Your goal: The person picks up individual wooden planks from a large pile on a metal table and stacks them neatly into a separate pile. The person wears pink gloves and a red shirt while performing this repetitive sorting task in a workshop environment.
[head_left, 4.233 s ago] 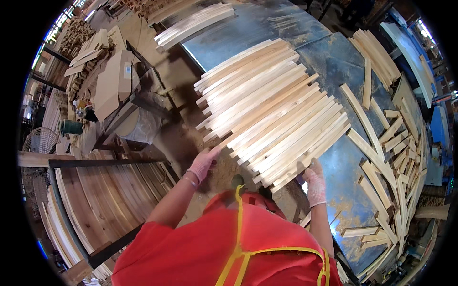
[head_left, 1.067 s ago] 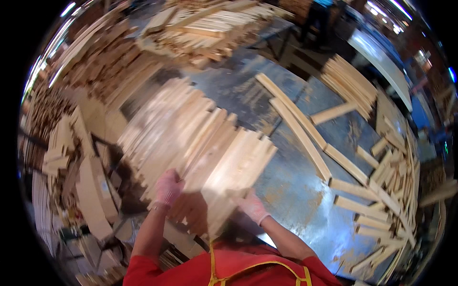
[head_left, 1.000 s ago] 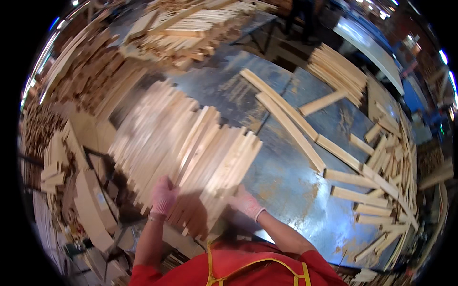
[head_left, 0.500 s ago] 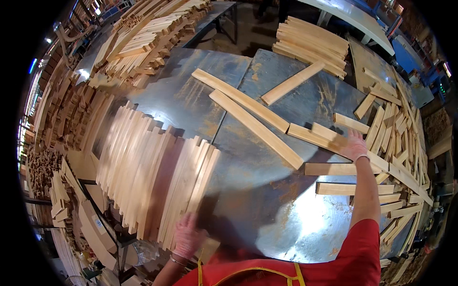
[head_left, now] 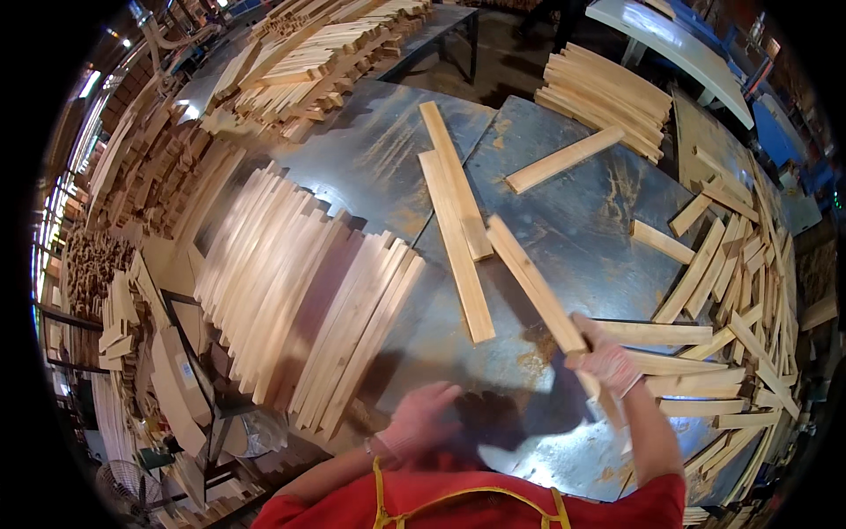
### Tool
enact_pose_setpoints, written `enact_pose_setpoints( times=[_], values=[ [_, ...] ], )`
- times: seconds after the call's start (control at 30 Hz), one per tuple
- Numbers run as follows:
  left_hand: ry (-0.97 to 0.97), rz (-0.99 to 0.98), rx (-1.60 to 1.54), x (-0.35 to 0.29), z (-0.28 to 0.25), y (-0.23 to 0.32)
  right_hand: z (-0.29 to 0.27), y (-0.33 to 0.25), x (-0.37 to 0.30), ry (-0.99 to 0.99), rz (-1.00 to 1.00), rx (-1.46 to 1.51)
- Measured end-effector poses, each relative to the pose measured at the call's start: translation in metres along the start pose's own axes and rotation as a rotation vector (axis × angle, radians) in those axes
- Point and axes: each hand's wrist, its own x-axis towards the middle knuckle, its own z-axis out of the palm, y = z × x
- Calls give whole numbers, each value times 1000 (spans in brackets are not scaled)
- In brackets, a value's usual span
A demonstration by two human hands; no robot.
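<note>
My right hand [head_left: 608,357], in a thin pale glove, is closed around a long wooden strip [head_left: 533,278]. The strip slants over the metal table, its far end pointing away to the left and its near end blurred below my hand. Close to my body, my gloved left hand [head_left: 423,421] is smeared by motion; its fingers look stretched out and nothing shows in them. To its left lies a row of wooden strips [head_left: 291,291] set side by side. Two loose strips, a longer one [head_left: 458,251] and one partly beside it [head_left: 449,167], lie just left of the held strip.
A jumble of short wooden pieces [head_left: 731,273] covers the table's right side. One strip [head_left: 564,160] lies alone toward the back, before a stack of boards [head_left: 604,93]. More piled strips [head_left: 326,66] stand at the far left, beyond the metal table [head_left: 582,229].
My right hand has drawn a strip from the right-side pieces leftward and toward me. My left hand has left the row's near end and moved right. The two loose strips have swung to steeper angles.
</note>
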Motion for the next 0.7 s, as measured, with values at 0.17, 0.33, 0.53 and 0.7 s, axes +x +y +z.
enact_pose_setpoints(
  times=[0.17,0.33,0.53,0.7],
  values=[
    [-176,-194,-1130,-9,-2,12,172,-9,-15,-137,-73,836],
    [325,-284,-437,-64,-20,-47,265,-37,-4,128,-131,324],
    [666,-259,488,-133,-14,-113,241,-30,72,610,-224,-792],
    [520,-273,481,-106,-13,-121,186,-53,97,373,-25,-101]
  ],
)
